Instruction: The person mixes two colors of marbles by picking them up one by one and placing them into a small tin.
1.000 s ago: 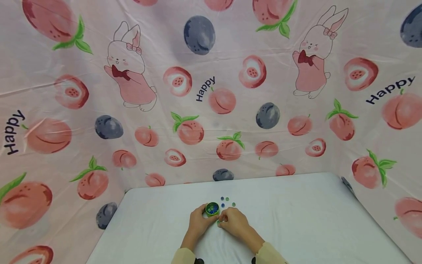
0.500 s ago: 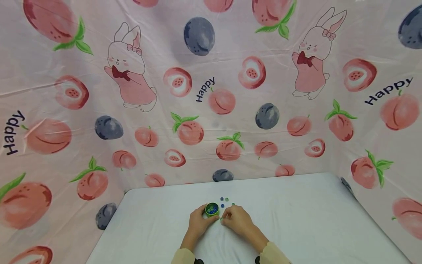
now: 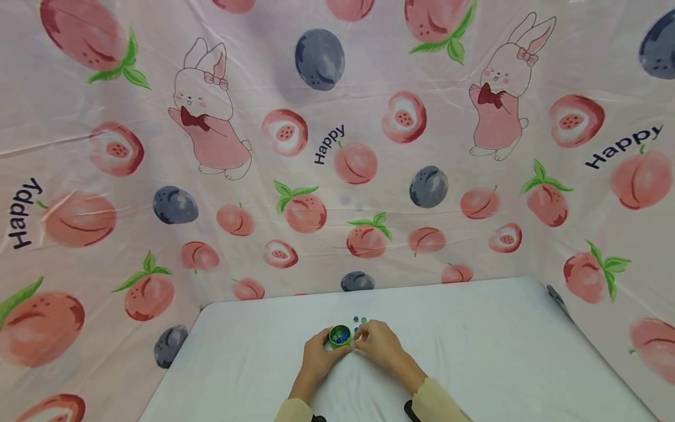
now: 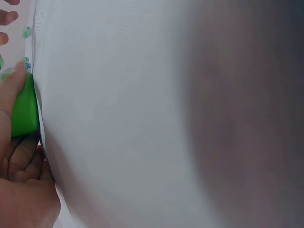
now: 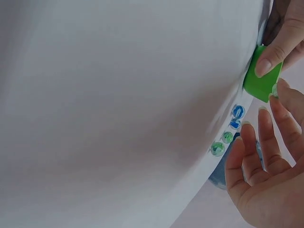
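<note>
My left hand (image 3: 319, 354) grips a small bright green cup (image 4: 24, 111) on the white table, thumb along its near side. Blue and green glass marbles fill part of the cup, seen from above in the head view. Just right of it is my right hand (image 3: 381, 346), its thumb and forefinger pinching one green marble (image 5: 275, 89) close to the cup's rim in the right wrist view. The other fingers of that hand are loosely bent. Two blue marbles (image 5: 238, 111) and two green marbles (image 5: 217, 148) lie in a row past the cup, partly behind the right hand in the head view.
A white cloth covers the table (image 3: 474, 351). Behind and at both sides hangs a pink curtain (image 3: 369, 193) printed with peaches, dark blue fruit and rabbits. A dark, narrow object (image 3: 556, 296) sits at the table's far right edge.
My right hand has moved away from my body with the green marble in its fingertips, now overlapping some loose marbles. My left hand and the cup have stayed in place.
</note>
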The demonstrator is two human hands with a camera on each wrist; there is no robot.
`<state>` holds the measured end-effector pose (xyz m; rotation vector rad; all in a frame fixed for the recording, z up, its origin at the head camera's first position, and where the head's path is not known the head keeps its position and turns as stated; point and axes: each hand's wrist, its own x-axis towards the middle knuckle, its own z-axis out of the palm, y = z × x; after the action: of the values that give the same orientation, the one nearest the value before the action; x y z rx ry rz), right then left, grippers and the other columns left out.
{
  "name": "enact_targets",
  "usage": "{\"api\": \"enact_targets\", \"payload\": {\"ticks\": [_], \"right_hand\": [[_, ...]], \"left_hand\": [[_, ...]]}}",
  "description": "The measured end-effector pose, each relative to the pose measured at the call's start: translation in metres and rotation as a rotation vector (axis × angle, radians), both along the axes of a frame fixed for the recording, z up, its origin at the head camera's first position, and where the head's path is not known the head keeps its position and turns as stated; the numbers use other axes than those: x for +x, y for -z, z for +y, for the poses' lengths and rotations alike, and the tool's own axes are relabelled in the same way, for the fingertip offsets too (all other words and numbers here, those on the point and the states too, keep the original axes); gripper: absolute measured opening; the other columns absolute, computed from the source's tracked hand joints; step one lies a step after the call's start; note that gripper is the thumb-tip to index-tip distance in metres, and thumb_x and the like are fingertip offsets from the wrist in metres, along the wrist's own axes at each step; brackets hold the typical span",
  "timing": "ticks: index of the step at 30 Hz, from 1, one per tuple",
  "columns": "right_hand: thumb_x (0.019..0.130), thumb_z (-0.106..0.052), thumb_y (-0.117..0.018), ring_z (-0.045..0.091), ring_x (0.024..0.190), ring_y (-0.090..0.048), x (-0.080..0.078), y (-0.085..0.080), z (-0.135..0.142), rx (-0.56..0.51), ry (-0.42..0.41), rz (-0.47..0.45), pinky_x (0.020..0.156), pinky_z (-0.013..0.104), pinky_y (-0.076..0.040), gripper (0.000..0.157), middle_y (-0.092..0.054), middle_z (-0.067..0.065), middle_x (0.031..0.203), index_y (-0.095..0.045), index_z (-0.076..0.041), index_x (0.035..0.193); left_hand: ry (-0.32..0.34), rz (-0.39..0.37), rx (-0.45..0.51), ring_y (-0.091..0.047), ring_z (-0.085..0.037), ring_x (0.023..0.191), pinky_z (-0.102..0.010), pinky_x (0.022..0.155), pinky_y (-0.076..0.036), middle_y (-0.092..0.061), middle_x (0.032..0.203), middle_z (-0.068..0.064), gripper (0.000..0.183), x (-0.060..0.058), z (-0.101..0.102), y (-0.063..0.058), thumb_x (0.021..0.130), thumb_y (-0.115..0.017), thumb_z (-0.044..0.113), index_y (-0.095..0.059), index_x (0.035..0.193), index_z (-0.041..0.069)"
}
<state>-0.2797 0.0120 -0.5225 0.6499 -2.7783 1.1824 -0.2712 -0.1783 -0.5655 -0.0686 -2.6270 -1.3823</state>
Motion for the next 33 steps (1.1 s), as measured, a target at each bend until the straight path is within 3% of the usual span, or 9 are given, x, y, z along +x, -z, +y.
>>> {"api": "enact_targets", "payload": {"ticks": [9,19,33], "right_hand": [[0.09,-0.013,-0.083,0.006,0.07,-0.049,-0.01,0.0,-0.009,-0.026,0.0,0.005,0.058,0.023,-0.042,0.007,-0.059,-0.005,0.077,-0.078,-0.008,0.091],[0.09,-0.011,-0.082,0.008,0.072,-0.05,-0.014,0.003,-0.012,-0.067,-0.003,-0.012,0.059,0.024,-0.042,0.008,-0.06,-0.004,0.077,-0.078,-0.005,0.093],[0.091,-0.012,-0.082,0.009,0.07,-0.05,-0.016,0.0,0.01,-0.061,0.054,0.021,0.058,0.024,-0.042,0.012,-0.065,-0.002,0.077,-0.078,-0.005,0.1]], "left_hand": [[0.017,0.042,-0.011,-0.062,-0.048,0.129,-0.063,0.112,-0.046,-0.07,0.132,-0.026,0.061,-0.001,-0.002,0.002,0.082,-0.093,0.024,-0.068,0.13,-0.006],[0.015,0.032,-0.007,-0.063,-0.047,0.128,-0.063,0.113,-0.046,-0.07,0.131,-0.026,0.062,0.001,0.0,0.0,0.082,-0.093,0.025,-0.068,0.13,-0.006],[0.002,0.008,-0.018,-0.063,-0.047,0.129,-0.063,0.112,-0.047,-0.07,0.133,-0.026,0.064,0.002,0.001,-0.002,0.082,-0.093,0.023,-0.067,0.131,-0.007]]}}
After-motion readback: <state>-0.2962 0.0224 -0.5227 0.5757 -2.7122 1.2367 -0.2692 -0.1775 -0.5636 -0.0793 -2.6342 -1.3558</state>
